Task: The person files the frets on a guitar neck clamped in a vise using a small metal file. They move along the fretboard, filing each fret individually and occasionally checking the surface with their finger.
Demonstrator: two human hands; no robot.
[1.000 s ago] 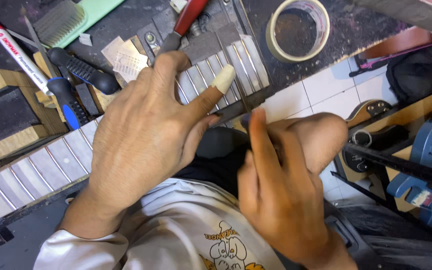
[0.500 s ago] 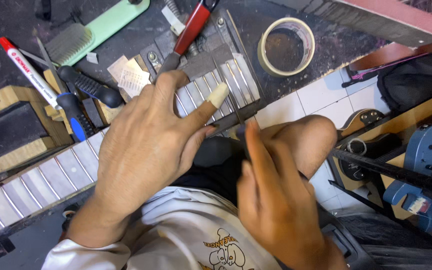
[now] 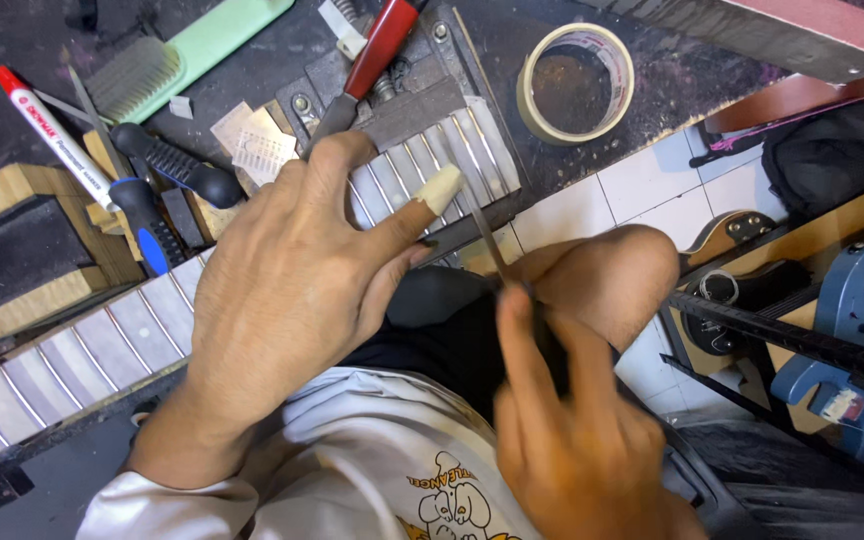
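Observation:
My left hand (image 3: 287, 300) lies flat on a guitar neck's taped fretboard (image 3: 102, 345), fingers spread over its end, with the index fingertip wrapped in pale tape (image 3: 439, 188). My right hand (image 3: 567, 430) grips a thin metal file (image 3: 487, 235) whose tip points at the fretboard's edge beside that taped finger. The neck runs diagonally from lower left to the upper middle, resting on the dark workbench (image 3: 42, 30). My knee (image 3: 617, 270) sits just below the bench edge.
A roll of masking tape (image 3: 577, 80), a red-handled tool (image 3: 377, 50), a green brush (image 3: 187, 55), a red-capped marker (image 3: 47, 130), blue and black screwdrivers (image 3: 147, 215) and wooden blocks (image 3: 22, 250) lie on the bench. Guitar bodies (image 3: 857, 320) stand on the tiled floor at right.
My right hand has drawn down and back toward me with the file. The left hand stays pressed on the fretboard.

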